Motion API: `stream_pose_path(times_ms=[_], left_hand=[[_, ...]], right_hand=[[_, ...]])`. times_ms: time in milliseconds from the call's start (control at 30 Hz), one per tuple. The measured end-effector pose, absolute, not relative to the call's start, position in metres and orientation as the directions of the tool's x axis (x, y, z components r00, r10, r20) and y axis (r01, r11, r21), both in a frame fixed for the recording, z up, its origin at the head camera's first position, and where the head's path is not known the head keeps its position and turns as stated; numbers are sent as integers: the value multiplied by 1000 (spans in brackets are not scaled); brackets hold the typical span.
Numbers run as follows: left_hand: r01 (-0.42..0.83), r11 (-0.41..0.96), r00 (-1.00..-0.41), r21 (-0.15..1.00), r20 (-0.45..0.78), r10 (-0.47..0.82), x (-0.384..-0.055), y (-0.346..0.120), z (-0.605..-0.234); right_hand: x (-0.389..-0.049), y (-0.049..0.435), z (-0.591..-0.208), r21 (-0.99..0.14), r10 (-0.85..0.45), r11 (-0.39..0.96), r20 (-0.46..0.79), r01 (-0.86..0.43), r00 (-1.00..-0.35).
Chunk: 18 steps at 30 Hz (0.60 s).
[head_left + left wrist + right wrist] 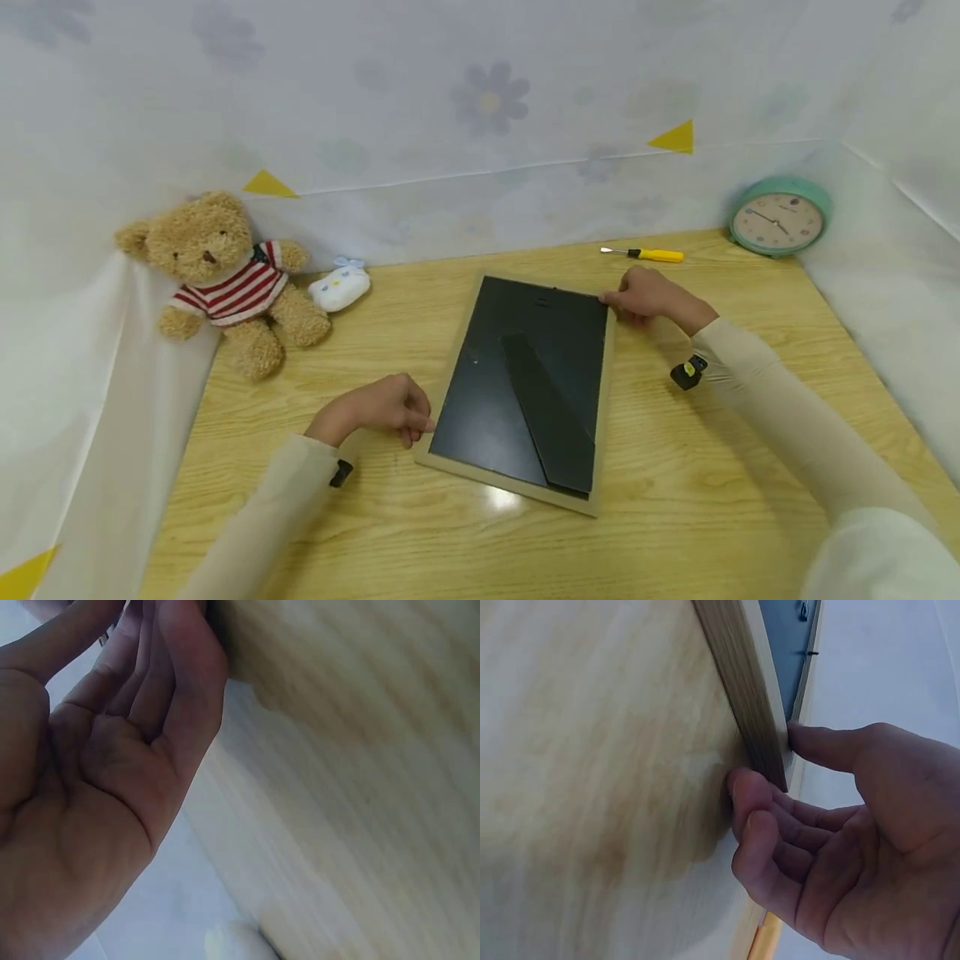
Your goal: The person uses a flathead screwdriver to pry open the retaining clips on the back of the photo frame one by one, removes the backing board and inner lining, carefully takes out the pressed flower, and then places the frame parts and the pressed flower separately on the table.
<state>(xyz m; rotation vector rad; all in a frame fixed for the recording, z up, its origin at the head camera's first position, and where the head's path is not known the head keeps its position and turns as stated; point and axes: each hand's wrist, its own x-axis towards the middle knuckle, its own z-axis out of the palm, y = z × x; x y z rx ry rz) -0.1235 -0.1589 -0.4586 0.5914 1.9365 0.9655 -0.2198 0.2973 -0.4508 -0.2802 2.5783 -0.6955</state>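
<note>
A picture frame lies face down on the table, its black backing and folded easel leg upward and a pale wooden rim around it. At the frame's lower left edge is my left hand, thumb over the rim and fingers curled beside it; in the left wrist view the fingertips of this hand run out of the picture. My right hand pinches the upper right corner. The right wrist view has this hand with its thumb on the backing side and the other fingers bent at the wooden side.
Behind my right hand lies a yellow-handled screwdriver. A green round clock stands at the back right corner. To the left sit a teddy bear in a striped shirt and a small white plush. Curtains with printed flowers surround the wooden table.
</note>
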Motion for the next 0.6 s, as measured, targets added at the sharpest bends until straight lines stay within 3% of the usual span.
stream_pose_path(times_ms=[300, 600], left_hand=[[-65, 584, -420, 809, -553, 720, -100, -146, -466], [-59, 599, -440, 799, -559, 703, -92, -139, -464]], right_hand=[[-257, 261, -455, -534, -352, 832, -297, -152, -888], [-274, 244, -456, -587, -353, 803, -333, -101, -874]])
